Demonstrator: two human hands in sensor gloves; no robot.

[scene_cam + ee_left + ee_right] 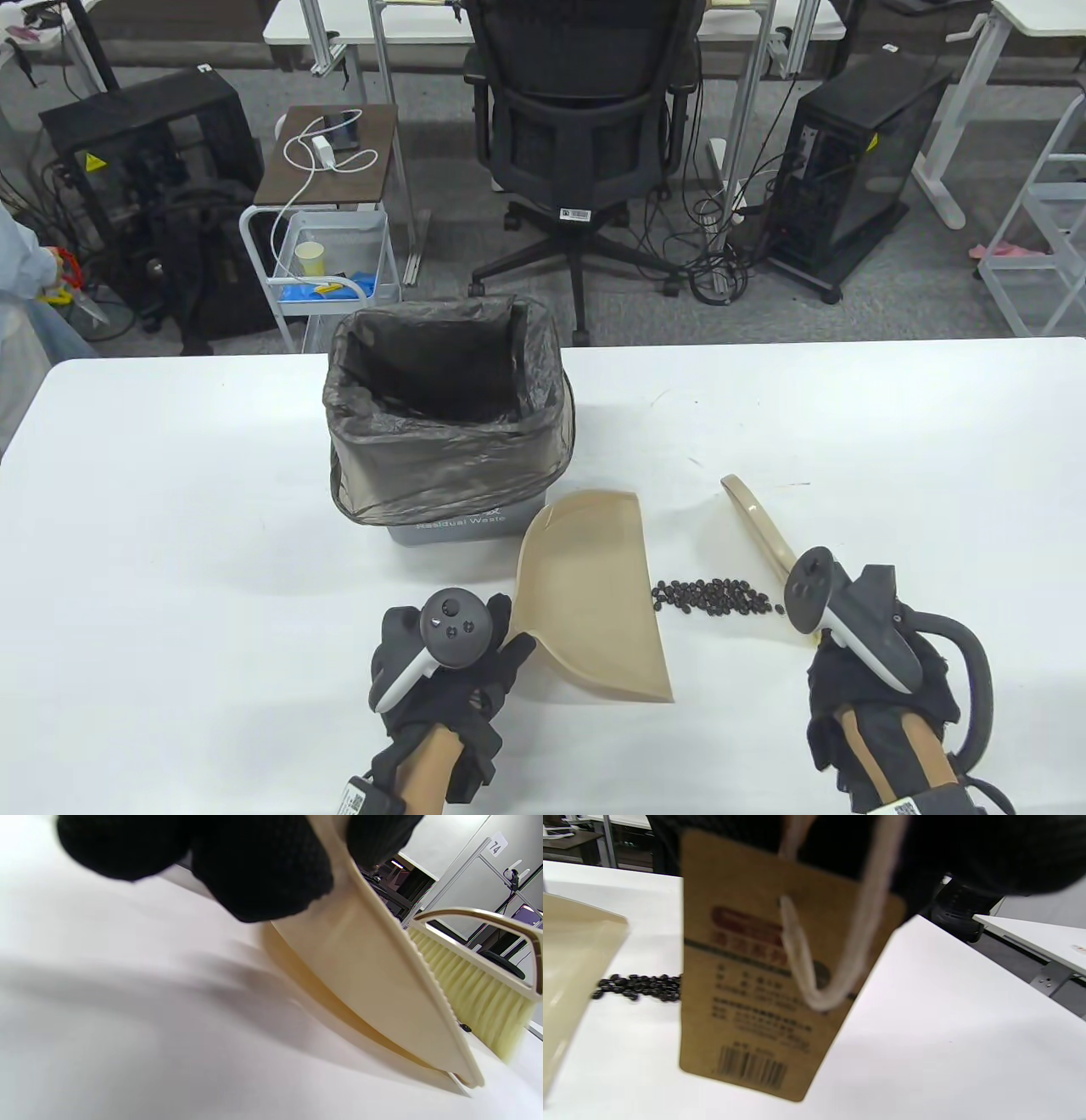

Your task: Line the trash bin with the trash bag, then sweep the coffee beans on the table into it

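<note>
The grey trash bin [450, 531] stands mid-table, lined with a dark trash bag [441, 424] folded over its rim. A beige dustpan [585, 594] lies in front of it, its open edge facing right. My left hand [509, 632] grips the dustpan's rear edge, black fingers [263, 870] curled over the dustpan [373, 984]. A short row of coffee beans [717, 597] lies just right of the pan. Right of the beans, my right hand [814, 628] holds the beige brush [759, 526], its yellow bristles [471, 984] on the table. A brown barcode tag [755, 984] dangles beside the beans [640, 988].
The white table [170, 509] extends wide on both sides of the bin. Beyond its far edge stand an office chair [585, 127], a small white cart [327, 263] and computer towers. A person's sleeve [21, 272] shows at the far left.
</note>
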